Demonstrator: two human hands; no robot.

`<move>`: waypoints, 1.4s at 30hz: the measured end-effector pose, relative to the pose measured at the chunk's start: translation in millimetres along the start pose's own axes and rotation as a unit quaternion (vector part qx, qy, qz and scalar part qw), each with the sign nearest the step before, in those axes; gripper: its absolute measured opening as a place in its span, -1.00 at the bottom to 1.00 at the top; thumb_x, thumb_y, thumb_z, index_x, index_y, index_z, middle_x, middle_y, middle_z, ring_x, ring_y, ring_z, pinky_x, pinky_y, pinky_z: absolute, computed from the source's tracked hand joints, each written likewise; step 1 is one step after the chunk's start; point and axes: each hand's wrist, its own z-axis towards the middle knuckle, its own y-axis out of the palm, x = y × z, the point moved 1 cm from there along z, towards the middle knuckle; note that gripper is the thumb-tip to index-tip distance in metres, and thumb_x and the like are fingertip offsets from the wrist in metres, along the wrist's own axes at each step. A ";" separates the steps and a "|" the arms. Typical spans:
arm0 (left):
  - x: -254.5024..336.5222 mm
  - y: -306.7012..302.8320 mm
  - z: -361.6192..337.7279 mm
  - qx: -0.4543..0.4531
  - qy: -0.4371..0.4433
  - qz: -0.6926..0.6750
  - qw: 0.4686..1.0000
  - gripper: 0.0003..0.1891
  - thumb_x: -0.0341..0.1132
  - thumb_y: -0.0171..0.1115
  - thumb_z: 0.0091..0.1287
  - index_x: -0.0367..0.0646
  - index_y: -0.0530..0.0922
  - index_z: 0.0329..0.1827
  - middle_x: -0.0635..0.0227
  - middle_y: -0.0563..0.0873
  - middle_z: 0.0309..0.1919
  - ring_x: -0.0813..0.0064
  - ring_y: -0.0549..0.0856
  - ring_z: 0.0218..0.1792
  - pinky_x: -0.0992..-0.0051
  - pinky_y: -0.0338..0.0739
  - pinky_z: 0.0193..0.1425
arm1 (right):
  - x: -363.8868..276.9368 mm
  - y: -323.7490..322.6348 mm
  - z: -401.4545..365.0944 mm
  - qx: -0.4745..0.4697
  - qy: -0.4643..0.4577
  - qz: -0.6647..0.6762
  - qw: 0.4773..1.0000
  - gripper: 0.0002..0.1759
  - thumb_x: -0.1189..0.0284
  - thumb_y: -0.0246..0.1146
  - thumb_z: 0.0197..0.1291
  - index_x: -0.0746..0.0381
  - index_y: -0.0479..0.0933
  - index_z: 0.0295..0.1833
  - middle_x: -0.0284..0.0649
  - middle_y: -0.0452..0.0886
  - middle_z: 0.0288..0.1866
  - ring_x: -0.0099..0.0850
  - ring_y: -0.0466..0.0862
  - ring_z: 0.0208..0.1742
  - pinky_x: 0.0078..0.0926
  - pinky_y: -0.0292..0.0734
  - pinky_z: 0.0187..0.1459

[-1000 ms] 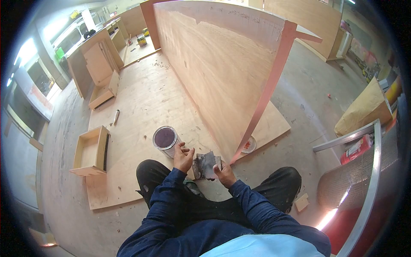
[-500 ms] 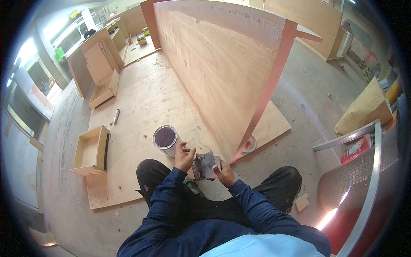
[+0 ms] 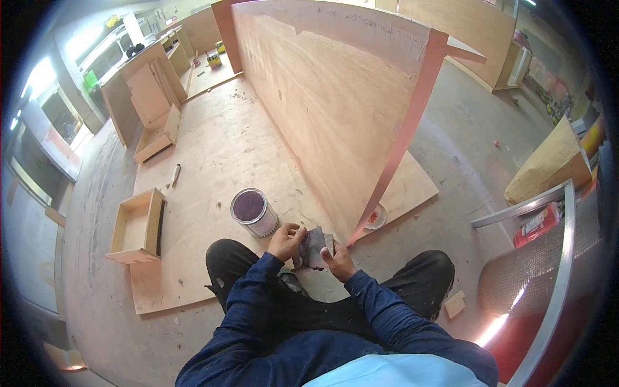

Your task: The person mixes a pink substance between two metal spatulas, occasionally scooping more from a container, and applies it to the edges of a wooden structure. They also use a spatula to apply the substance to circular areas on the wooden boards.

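My right hand (image 3: 338,261) grips a grey, stained flat plate (image 3: 314,248), its thumb on the near face. At the plate's left edge is my left hand (image 3: 287,241), with fingers closed against it. A metal can (image 3: 256,215) with dark purplish contents stands just beyond my left hand on the plywood sheet. To the right of the plate rises the pink-painted edge (image 3: 403,140) of a tall wooden panel (image 3: 329,84).
An open wooden drawer (image 3: 137,226) and a small tool (image 3: 176,175) lie at left. A round lid (image 3: 375,217) sits behind the panel's edge. At right are a metal frame (image 3: 567,242), a paper bag (image 3: 551,166) and a red package (image 3: 538,226).
My left hand has moved right, from beside the can to the plate's left edge, and its fingers have closed. My right hand has barely moved.
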 end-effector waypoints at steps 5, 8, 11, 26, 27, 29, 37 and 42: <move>-11.8 0.6 8.4 0.008 0.026 0.060 0.998 -0.47 0.03 0.13 0.42 -0.38 0.55 0.05 0.08 0.72 -0.20 0.30 0.70 -0.14 0.38 0.56 -0.03 | -25.8 2.9 -2.8 0.058 -0.064 0.041 0.995 -0.39 -0.05 0.15 0.31 0.38 0.49 -0.01 0.00 0.61 -0.28 -0.34 0.55 -0.23 -0.27 0.46 -0.15; -15.2 1.3 9.9 0.010 0.026 0.067 0.997 -0.46 0.07 0.07 0.43 -0.35 0.57 0.01 0.07 0.73 -0.22 0.29 0.71 -0.15 0.38 0.55 -0.04 | -31.5 -0.6 -4.3 0.018 -0.036 0.049 0.998 -0.33 -0.12 0.15 0.32 0.34 0.47 0.09 -0.36 0.52 -0.19 -0.56 0.46 -0.13 -0.51 0.42 -0.02; -17.9 1.2 11.2 0.010 0.028 0.085 0.996 -0.47 0.06 0.08 0.43 -0.35 0.58 -0.01 0.08 0.73 -0.23 0.30 0.71 -0.16 0.38 0.55 -0.05 | -33.6 -1.8 -5.2 0.017 -0.025 0.038 0.999 -0.33 -0.13 0.14 0.32 0.33 0.47 0.08 -0.37 0.51 -0.21 -0.55 0.46 -0.15 -0.51 0.42 -0.04; -7.1 -0.8 2.2 -0.012 0.038 0.084 0.996 -0.53 -0.03 0.25 0.33 -0.37 0.60 -0.05 0.06 0.73 -0.26 0.32 0.71 -0.20 0.36 0.56 -0.12 | -17.2 0.7 -2.4 -0.008 0.056 0.099 0.994 -0.34 -0.12 0.09 0.35 0.33 0.49 0.12 -0.27 0.61 -0.09 -0.49 0.53 -0.05 -0.49 0.46 0.03; -4.3 -1.1 0.4 -0.018 0.036 0.076 0.996 -0.53 -0.03 0.26 0.33 -0.37 0.60 -0.05 0.05 0.73 -0.26 0.31 0.71 -0.21 0.36 0.56 -0.12 | -16.5 1.4 -1.6 0.007 0.029 0.080 0.996 -0.33 -0.12 0.09 0.35 0.33 0.49 0.12 -0.26 0.61 -0.08 -0.49 0.54 -0.04 -0.48 0.46 0.04; -7.9 -0.5 1.5 -0.023 0.034 0.067 0.997 -0.54 -0.04 0.26 0.32 -0.37 0.60 -0.06 0.04 0.73 -0.26 0.29 0.71 -0.21 0.35 0.56 -0.12 | -17.9 1.2 -1.8 0.022 0.002 0.061 0.998 -0.33 -0.12 0.09 0.35 0.33 0.49 0.12 -0.26 0.61 -0.08 -0.48 0.54 -0.03 -0.47 0.45 0.05; -1.9 -3.5 -3.0 -0.004 0.063 0.080 0.995 -0.60 -0.12 0.30 0.30 -0.37 0.61 -0.11 0.11 0.72 -0.39 0.40 0.69 -0.35 0.37 0.56 -0.23 | -39.1 -0.2 -5.0 0.015 0.007 0.072 0.997 -0.31 -0.14 0.06 0.36 0.34 0.50 0.12 -0.21 0.62 -0.04 -0.44 0.54 0.01 -0.43 0.43 0.10; -5.4 -2.8 -2.0 0.016 0.087 0.075 0.993 -0.64 -0.15 0.31 0.29 -0.36 0.61 -0.15 0.16 0.71 -0.41 0.42 0.68 -0.37 0.40 0.55 -0.26 | -47.6 -1.1 -6.6 0.010 0.017 0.078 0.997 -0.31 -0.13 0.06 0.37 0.34 0.50 0.12 -0.20 0.62 -0.04 -0.44 0.54 0.01 -0.43 0.43 0.10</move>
